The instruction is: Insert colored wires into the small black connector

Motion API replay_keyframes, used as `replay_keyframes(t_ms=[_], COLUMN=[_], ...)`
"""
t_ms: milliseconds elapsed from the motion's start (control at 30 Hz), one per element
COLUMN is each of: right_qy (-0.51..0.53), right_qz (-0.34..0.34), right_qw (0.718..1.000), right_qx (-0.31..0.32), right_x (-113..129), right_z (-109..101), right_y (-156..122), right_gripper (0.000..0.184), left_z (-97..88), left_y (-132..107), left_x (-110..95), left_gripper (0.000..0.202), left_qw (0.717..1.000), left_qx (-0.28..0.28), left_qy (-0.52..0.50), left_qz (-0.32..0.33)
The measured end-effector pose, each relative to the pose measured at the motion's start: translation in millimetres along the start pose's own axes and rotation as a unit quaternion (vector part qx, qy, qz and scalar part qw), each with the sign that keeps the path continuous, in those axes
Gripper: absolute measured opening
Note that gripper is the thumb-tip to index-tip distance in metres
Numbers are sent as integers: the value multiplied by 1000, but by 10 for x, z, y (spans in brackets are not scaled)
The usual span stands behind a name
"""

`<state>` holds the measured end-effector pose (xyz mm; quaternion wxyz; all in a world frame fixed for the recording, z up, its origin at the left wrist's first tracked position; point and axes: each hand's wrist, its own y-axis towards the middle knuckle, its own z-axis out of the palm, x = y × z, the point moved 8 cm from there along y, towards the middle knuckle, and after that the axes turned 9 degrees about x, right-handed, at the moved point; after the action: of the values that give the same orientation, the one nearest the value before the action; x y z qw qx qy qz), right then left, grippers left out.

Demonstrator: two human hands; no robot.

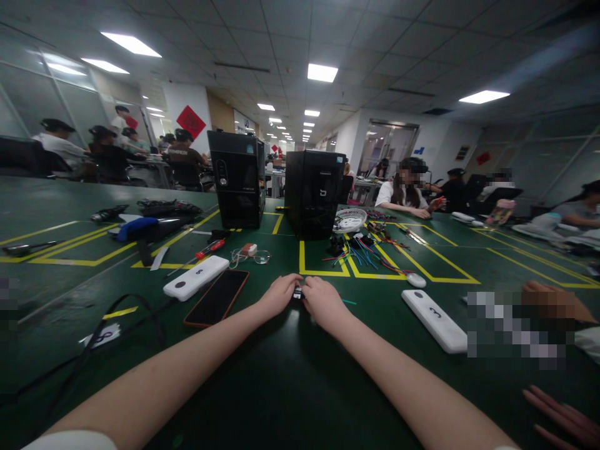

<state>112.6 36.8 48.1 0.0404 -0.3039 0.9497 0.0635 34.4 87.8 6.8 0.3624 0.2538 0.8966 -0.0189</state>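
Note:
My left hand (280,295) and my right hand (323,301) meet over the green table, close in front of two black computer towers. Their fingers are closed round a small dark piece with white markings (297,292); its kind is too small to make out. A thin green wire (349,302) lies just right of my right hand. Left of my left hand are a dark-screened phone (218,299) in an orange-brown case and a white power bank (197,278) marked 8. Eyeglasses (262,256) rest a little behind the left hand.
Two black computer towers (237,181) (316,194) stand ahead. Loose coloured wires (360,250), a white basket (350,220) and a white mouse (416,280) are to the right, with another power bank (435,322). A red screwdriver (209,248) lies left. Another person's hand (562,412) reaches in at right.

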Motion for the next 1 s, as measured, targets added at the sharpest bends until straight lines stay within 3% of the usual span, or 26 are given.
replay_keyframes(t_ms=[200,500,733,1000], right_qy=[-8,-2,14,38], right_qz=[14,19,61,16], right_qw=[1000,1000,998,998], right_qx=[-2,-2,11,-37], right_x=[-73,-78,-265,-178], right_z=[-3,28,-2,2], right_y=[-24,12,-44,-19], right_gripper=[23,23,21,16], left_z=[-6,7,24,31], left_y=[9,12,-34,-48], left_x=[-84,-3,-189,-193], left_gripper=[34,33,33,31], left_qw=[1000,1000,997,995], left_qx=[1,3,22,22], left_qy=[1,4,43,62], left_qz=[-2,6,58,75])
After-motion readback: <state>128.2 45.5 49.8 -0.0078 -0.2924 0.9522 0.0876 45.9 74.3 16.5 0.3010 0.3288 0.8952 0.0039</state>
